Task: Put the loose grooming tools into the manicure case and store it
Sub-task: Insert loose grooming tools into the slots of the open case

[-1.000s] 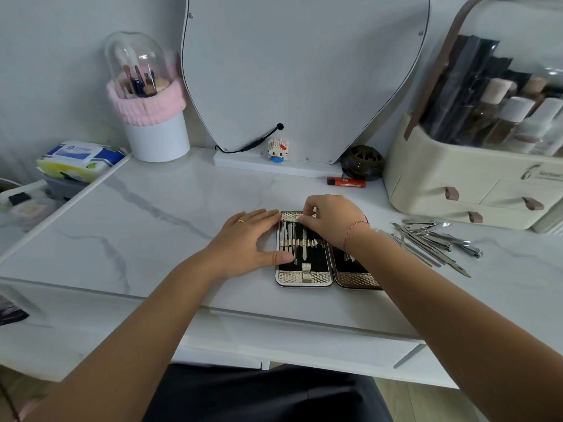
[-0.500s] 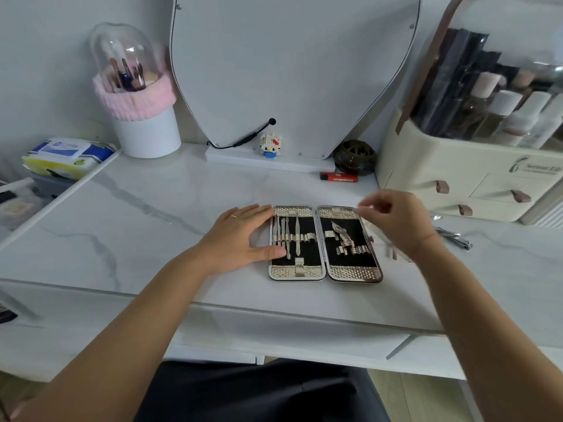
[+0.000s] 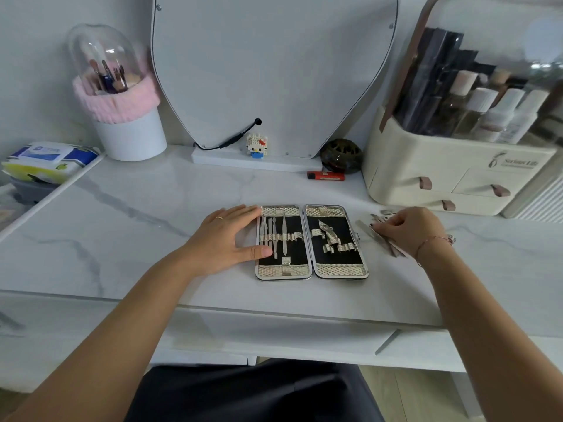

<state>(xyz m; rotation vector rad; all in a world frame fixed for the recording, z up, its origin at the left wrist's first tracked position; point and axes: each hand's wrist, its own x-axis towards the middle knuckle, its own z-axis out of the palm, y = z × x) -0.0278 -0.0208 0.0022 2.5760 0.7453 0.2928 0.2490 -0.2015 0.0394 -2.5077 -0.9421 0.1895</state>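
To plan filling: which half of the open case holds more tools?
The left half, by the left hand: several slim tools; the right half holds one.

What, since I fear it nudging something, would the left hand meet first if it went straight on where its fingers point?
The open case: the left hand lies flat, fingertips at the case's left rim, probably touching it.

Soft, fairly bright daylight lies even across the table (image 3: 128,226), with only faint shadows. Small glare spots mark the clear dome (image 3: 100,47). The edges bow outward; the loose tools (image 3: 377,236) look smeared.
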